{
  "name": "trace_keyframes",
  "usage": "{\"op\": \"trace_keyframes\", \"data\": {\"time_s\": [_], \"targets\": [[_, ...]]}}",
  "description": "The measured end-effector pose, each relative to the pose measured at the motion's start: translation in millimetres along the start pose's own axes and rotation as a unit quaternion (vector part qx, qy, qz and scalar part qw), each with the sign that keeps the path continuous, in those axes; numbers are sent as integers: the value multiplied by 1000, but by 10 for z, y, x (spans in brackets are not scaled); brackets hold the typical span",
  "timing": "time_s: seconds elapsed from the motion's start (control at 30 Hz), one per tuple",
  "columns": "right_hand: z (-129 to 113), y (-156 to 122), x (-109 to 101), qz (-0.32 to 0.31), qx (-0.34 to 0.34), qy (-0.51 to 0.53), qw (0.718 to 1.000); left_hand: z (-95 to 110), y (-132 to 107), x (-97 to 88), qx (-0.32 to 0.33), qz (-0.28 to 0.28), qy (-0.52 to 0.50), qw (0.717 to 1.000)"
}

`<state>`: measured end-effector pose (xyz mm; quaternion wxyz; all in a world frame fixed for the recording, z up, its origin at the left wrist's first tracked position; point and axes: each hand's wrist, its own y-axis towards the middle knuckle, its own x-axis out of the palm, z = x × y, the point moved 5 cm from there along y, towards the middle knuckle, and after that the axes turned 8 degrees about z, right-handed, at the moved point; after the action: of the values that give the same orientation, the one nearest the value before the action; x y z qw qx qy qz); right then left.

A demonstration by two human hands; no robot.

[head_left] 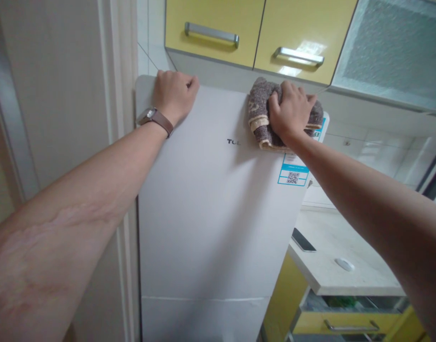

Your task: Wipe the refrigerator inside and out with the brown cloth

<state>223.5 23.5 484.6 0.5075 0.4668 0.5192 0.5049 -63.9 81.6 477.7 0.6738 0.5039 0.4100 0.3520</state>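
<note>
A brown towel [258,102] with cream edging is bunched under my right hand [292,104], which presses it against the upper right of a white refrigerator [203,204]. The fingers of that hand curl into the cloth. At the refrigerator's top left corner, my left hand [175,95] has its fingers bent over the upper edge, their tips out of sight. A watch with a brown strap [161,121] is on the left wrist. Part of a blue and white label [292,168] with a square code shows below the towel.
Yellow wall cabinets [214,14] with metal handles hang just above the refrigerator. A door frame [114,95] stands close on the left. To the right, a pale countertop [342,228] holds a dark phone [303,240] and a white oval object [344,264]; a yellow drawer [346,321] sits below.
</note>
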Motion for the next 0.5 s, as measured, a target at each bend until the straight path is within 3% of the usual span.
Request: {"op": "trace_keyframes", "data": {"time_s": [0.2, 0.37, 0.5], "targets": [[21, -59, 44, 16, 12, -28, 999, 24, -6, -36, 12, 29, -10, 999], [-251, -420, -90, 17, -47, -30, 998, 66, -11, -52, 4, 25, -16, 1000], [-502, -741, -78, -21, -104, -12, 994, 72, -1, -49, -3, 22, -9, 1000]]}}
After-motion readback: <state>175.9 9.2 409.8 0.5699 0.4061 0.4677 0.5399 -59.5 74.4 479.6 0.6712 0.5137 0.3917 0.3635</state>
